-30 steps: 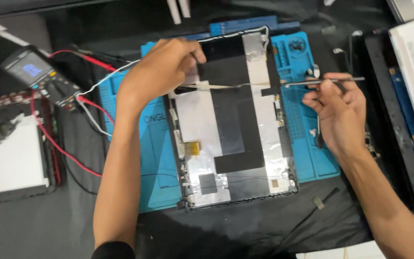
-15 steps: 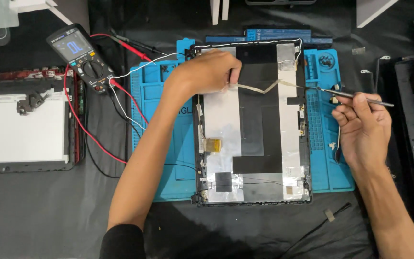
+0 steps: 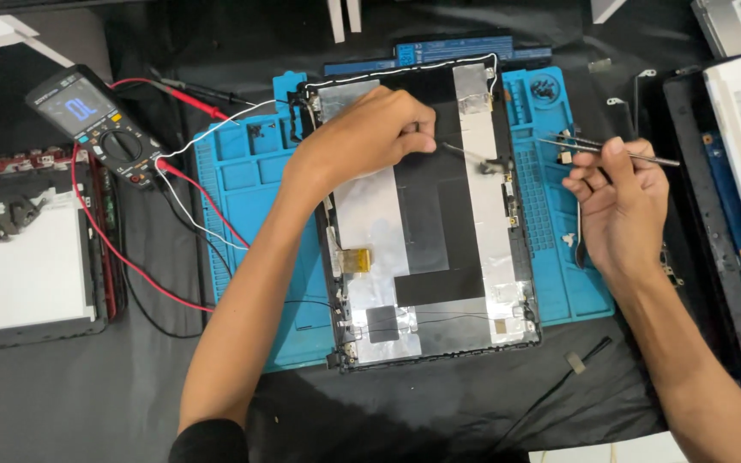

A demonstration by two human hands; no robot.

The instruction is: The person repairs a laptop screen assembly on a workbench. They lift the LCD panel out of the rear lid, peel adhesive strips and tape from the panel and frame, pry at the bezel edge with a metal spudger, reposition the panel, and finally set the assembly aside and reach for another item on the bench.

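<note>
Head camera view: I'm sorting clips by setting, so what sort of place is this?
Likely an electronics repair bench: a multimeter with test leads, a blue repair mat, and an opened laptop lid.

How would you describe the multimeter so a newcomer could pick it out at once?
Start at the blue mat under the opened screen panel, then look to its upper left. There the multimeter lies tilted on the dark table, above a white-faced panel. Nothing else has a lit display, round dial and red leads.
</note>
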